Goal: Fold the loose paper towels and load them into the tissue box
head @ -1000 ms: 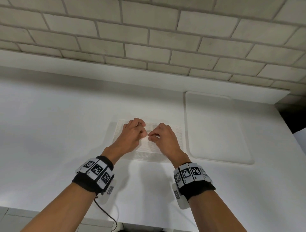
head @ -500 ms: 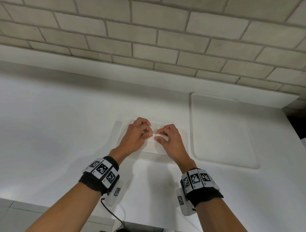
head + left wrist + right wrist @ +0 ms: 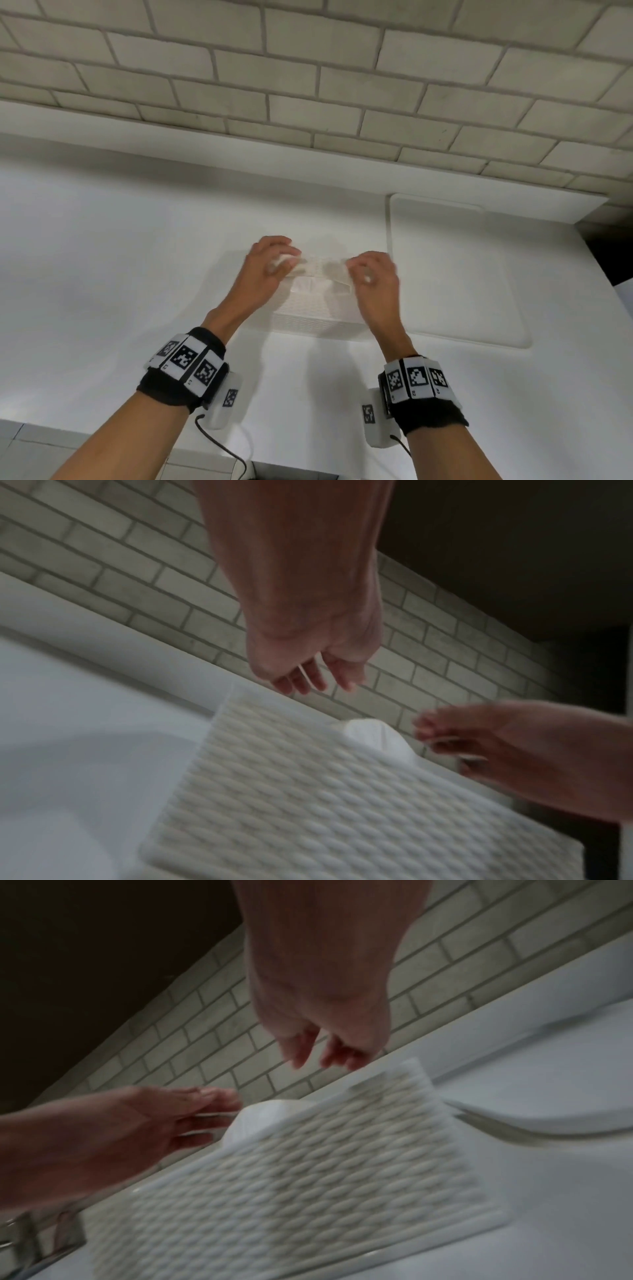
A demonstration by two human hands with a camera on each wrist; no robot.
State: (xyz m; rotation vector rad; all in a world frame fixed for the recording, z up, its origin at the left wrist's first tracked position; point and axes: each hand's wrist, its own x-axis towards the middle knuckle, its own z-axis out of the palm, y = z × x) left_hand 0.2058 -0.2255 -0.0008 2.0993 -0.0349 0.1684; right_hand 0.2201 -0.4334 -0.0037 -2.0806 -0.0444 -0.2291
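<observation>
**A:** What's changed on your feed?

**B:** A second ago I had both hands bunched together, fingertips touching over the middle of the box. Now they've pulled apart and lifted, one to each side.

**A:** Walk me through the scene.

**B:** The white counter [image 3: 102, 274] runs along a brick wall [image 3: 308, 85], with a pale board [image 3: 462, 274] set flat on the right. The tissue box [image 3: 308, 308] sits on the counter just beside that board, woven-pattern top facing up. My left hand [image 3: 267, 270] hangs over its left half and my right hand [image 3: 375, 281] over its right half. A tuft of paper [image 3: 373, 737] stands out of the top between them.

**A:** Are you gripping anything?

**B:** I can't tell for either hand. The head view is smeared and shows a pale strip [image 3: 322, 269] stretched from one hand to the other. In the wrist views the fingers hang loosely and nothing is plainly pinched.

**A:** So where does that leave the job?

**B:** My guess is that I'm spreading the opening or drawing a sheet out, so loading is under way. I can't see any loose towels on the counter.
</observation>
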